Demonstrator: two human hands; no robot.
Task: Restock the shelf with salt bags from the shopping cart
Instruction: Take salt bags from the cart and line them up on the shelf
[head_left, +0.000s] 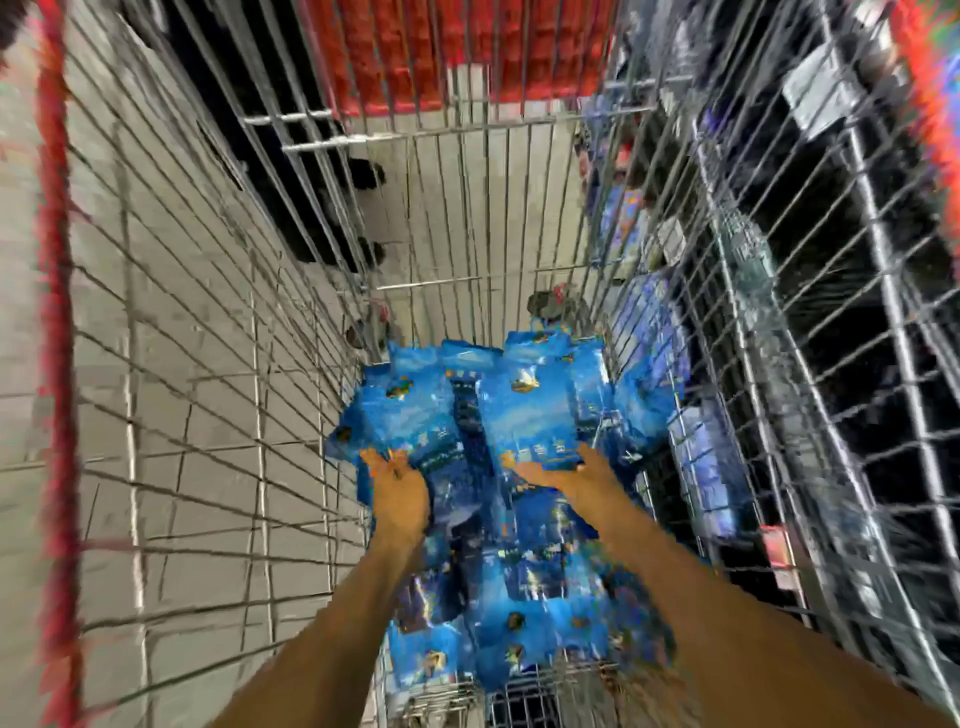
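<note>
Salt bags (498, 499), blue, are lying piled on the floor of the wire shopping cart (218, 332), filling the bottom from near end to far end. Head view, heavily motion-blurred. Both bare arms are reaching down into the cart. Left hand (397, 491) is sitting on the left side of the pile, fingers touching a bag (410, 415); grip unclear, cannot tell if closed. Right hand (566, 475) is gripping the lower edge of another bag (530, 410), thumb on top, fingers underneath. Red cart trim (57, 364) is running along the left rim. Shelf stock (654, 332), bluish, is showing through the right wall.
</note>
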